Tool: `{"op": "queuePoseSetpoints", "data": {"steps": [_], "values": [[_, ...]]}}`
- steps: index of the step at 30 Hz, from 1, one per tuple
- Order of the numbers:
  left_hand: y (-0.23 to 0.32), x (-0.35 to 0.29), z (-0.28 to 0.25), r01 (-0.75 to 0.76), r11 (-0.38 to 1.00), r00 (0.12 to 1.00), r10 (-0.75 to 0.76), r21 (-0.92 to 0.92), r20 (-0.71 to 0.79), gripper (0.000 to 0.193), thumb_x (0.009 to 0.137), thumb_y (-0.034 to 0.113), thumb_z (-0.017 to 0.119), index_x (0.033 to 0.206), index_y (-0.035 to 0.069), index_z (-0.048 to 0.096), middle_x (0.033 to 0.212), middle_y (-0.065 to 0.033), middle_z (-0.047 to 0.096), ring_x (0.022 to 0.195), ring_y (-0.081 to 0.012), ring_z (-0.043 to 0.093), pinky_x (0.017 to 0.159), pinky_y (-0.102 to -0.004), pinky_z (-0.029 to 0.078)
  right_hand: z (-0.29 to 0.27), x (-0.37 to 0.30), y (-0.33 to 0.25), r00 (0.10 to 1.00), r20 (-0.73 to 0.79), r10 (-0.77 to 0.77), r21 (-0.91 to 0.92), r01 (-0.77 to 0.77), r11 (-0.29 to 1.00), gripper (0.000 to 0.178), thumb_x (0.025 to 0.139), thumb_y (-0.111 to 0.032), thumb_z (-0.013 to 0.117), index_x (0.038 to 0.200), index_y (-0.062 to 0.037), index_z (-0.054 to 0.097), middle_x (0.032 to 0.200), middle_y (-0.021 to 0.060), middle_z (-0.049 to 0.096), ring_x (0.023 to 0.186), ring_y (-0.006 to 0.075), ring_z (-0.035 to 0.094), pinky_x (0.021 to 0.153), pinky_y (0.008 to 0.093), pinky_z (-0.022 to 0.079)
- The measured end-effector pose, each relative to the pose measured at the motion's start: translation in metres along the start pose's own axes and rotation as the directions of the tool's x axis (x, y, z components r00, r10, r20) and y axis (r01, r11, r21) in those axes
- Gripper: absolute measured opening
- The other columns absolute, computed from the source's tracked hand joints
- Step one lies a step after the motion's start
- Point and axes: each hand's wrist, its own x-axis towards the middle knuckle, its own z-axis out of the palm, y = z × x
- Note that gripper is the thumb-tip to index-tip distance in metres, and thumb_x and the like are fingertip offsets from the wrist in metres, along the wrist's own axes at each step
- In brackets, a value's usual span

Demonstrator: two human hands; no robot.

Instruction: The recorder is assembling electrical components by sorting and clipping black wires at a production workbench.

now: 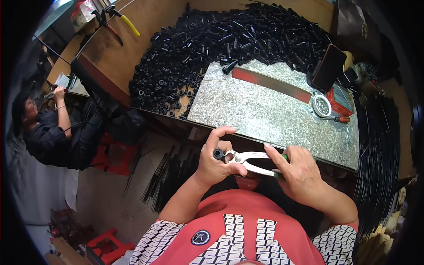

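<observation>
My right hand [301,173] is closed around the green-ended handles of a pair of silver end-cutting pincers [251,156]. The pincers' rounded jaws point left and meet a small black tubular part [218,154]. That part is gripped in my left hand [210,165], its round, hollow end showing. My left index finger sticks out above the jaws while the thumb lies below them. Both hands are in front of the near edge of a speckled grey board [265,117]. Whether the jaws are biting on anything is too small to tell.
A large heap of black tubular parts [198,44] fills the bench's back and left. On the board lie a red-and-dark flat bar [269,84], a white round dish [321,106], a screwdriver [342,119] and a propped phone [329,68]. Long black rods [377,154] stand right; another person [53,128] sits left.
</observation>
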Motion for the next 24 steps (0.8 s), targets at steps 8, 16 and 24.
{"op": "queuePoseSetpoints", "data": {"steps": [8, 16, 24], "values": [[-0.003, 0.0, -0.002, -0.011, 1.0, 0.997, 0.013, -0.029, 0.074, 0.089, 0.052, 0.035, 0.092, 0.12, 0.004, 0.044, 0.055, 0.0073, 0.043, 0.051, 0.0008, 0.037, 0.048, -0.0159, 0.024, -0.012, -0.011, -0.005, 0.995, 0.095, 0.016, -0.029, -0.013, 0.999, 0.066, 0.072, -0.005, 0.067, 0.135, -0.0104, 0.049, 0.072, 0.0068, 0.043, 0.056, 0.0196, 0.046, 0.047, 0.0332, 0.037], [0.001, 0.0, -0.002, -0.004, 0.998, 0.998, 0.001, 0.056, 0.058, 0.071, 0.063, 0.016, 0.089, 0.117, 0.004, 0.046, 0.055, 0.0063, 0.046, 0.052, 0.0007, 0.039, 0.048, -0.0154, 0.028, -0.006, -0.008, -0.015, 0.99, 0.13, 0.047, -0.066, -0.039, 0.997, 0.065, 0.075, -0.003, 0.062, 0.137, -0.0083, 0.045, 0.073, 0.008, 0.045, 0.06, 0.022, 0.052, 0.05, 0.0345, 0.042], [0.004, 0.0, -0.006, 0.033, 0.991, 0.997, -0.023, -0.13, 0.076, 0.069, 0.067, 0.003, 0.084, 0.122, 0.003, 0.042, 0.08, -0.0072, 0.057, 0.058, -0.0026, 0.047, 0.055, -0.0152, 0.039, -0.006, 0.0, -0.004, 0.929, 0.363, 0.071, 0.26, -0.175, 0.95, 0.075, 0.072, -0.003, 0.066, 0.141, -0.0096, 0.038, 0.079, 0.0123, 0.053, 0.067, 0.0295, 0.058, 0.056, 0.0398, 0.047]]}}
